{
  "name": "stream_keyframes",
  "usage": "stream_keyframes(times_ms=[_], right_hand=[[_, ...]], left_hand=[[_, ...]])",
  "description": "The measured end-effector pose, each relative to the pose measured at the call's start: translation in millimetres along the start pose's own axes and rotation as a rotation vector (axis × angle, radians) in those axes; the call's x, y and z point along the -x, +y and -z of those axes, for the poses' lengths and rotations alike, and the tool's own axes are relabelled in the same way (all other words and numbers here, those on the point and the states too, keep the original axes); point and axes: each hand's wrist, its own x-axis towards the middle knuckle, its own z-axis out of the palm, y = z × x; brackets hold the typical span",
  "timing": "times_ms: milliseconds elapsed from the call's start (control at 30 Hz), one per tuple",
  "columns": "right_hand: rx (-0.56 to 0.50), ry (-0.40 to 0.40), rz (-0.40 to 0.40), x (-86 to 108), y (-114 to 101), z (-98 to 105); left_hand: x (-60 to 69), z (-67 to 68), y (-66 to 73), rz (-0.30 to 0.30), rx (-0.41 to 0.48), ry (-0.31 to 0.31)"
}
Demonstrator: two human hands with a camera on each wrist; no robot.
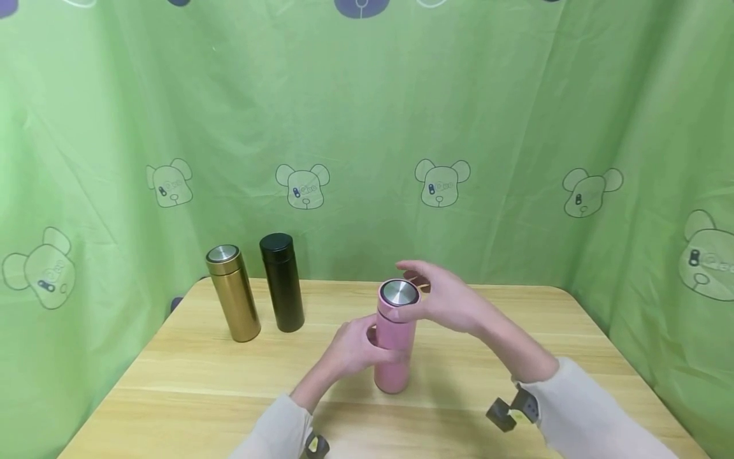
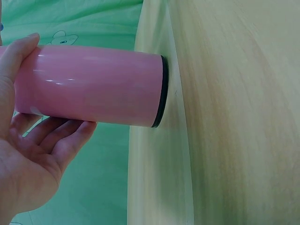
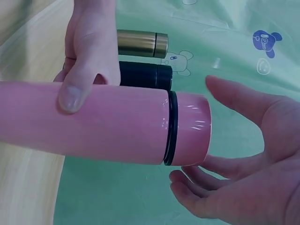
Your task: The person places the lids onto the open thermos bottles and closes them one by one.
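A pink thermos (image 1: 394,366) stands roughly upright at the middle of the table, its base at or just over the wood. Around its body my left hand (image 1: 357,347) is wrapped, with the thumb (image 3: 72,97) on one side and the fingers on the other. The pink lid (image 3: 193,129) has a silver top (image 1: 399,292), and a dark ring (image 3: 171,127) shows between lid and body. My right hand (image 1: 444,296) is spread about the lid. In the right wrist view its thumb is apart from the lid, while a finger lies close to the lid's lower edge.
A gold thermos (image 1: 235,299) with a silver top and a black thermos (image 1: 283,287) stand side by side at the back left of the wooden table (image 1: 189,395). A green curtain (image 1: 367,121) with bear drawings hangs behind and along both sides.
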Motion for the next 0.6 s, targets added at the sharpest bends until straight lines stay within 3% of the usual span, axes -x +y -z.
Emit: stream_keyframes(times_ms=[233,600], right_hand=[[-0.108,-0.067,0.013,-0.3,3.7,2.5],[-0.069,-0.040,0.010,-2.3,4.3,1.3]], left_hand=[[-0.3,-0.6,0.4,0.018,0.017,-0.006],[-0.5,-1.2,-0.7,0.023,0.019,-0.003]])
